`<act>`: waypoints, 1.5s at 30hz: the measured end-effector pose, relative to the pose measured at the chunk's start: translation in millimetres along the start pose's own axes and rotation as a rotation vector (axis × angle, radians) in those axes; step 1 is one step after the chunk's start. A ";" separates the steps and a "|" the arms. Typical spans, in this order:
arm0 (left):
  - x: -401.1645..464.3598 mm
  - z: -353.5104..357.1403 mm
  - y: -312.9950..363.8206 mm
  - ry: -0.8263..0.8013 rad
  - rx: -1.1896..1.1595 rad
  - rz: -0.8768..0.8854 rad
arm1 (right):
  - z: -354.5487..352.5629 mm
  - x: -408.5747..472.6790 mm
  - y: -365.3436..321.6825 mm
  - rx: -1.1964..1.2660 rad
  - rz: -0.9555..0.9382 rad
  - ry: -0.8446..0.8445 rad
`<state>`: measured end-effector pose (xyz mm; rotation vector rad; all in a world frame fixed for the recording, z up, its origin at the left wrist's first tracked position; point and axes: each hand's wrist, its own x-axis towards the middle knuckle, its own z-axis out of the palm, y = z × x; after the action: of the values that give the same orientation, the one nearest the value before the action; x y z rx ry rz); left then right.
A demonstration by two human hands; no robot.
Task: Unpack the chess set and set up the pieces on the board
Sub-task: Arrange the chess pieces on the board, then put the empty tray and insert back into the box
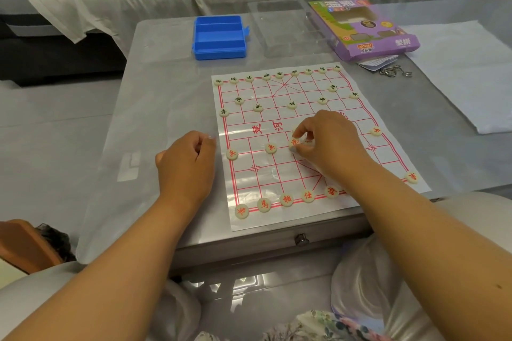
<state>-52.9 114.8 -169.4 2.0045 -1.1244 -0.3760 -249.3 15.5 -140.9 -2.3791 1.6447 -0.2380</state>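
Board sheet point(277, 174) lies flat on the grey table point(166, 91), near edge hanging just over the table's front lip. Far side looks complete: dark-lettered pieces along the back row and in front of it. Near side partly done: red pieces along the near row at left, two soldiers point(271, 148) on the left of the soldier row, one more far right.

Right hand point(329, 144) is over mid-board, thumb and fingertips pinching a red-lettered piece point(293, 143) at the soldier row. More pieces seem cupped under the curled fingers, though the hand hides them, so cannot say how many. Left hand point(188, 158) rests on the table just off the board's left edge, fingers curled; whether it holds anything cannot be told.

Blue box point(219, 37), clear tray point(285, 28) and purple carton point(363, 28) sit beyond the board.

Risks:
- right forearm lies across the near right corner; a drag could shift the thin sheet and slide every placed piece
- spare pieces slipping from the palm (if any are there) could knock the soldiers off their crossings
- the piece may land off its intersection
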 end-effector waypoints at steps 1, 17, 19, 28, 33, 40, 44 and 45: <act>0.2 -0.1 -0.4 0.001 0.002 0.002 | -1.6 -3.3 -4.9 0.021 -0.032 0.005; 3.5 3.4 -5.4 0.007 0.015 0.006 | 24.5 -24.4 -43.4 0.052 -0.255 -0.083; 3.5 3.5 -6.5 0.008 0.016 0.010 | 19.4 -23.3 -40.6 0.053 -0.265 -0.078; 3.6 3.5 -3.6 -0.086 0.220 0.167 | -0.7 26.0 16.7 0.103 0.151 0.086; 4.0 4.2 -3.0 -0.096 0.228 0.164 | 8.6 25.8 13.1 0.060 0.140 0.097; 5.2 4.5 -4.2 -0.101 0.248 0.136 | 8.3 25.4 14.1 0.100 0.117 0.130; 5.8 5.3 -3.0 -0.110 0.244 0.139 | -14.8 18.1 22.6 0.157 0.089 0.116; 5.6 5.2 -3.3 -0.110 0.240 0.141 | -22.8 14.9 26.1 0.164 0.085 0.098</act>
<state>-50.9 108.6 -174.6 2.1150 -1.4292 -0.2924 -273.4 -9.5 -126.6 -2.2041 1.6937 -0.4618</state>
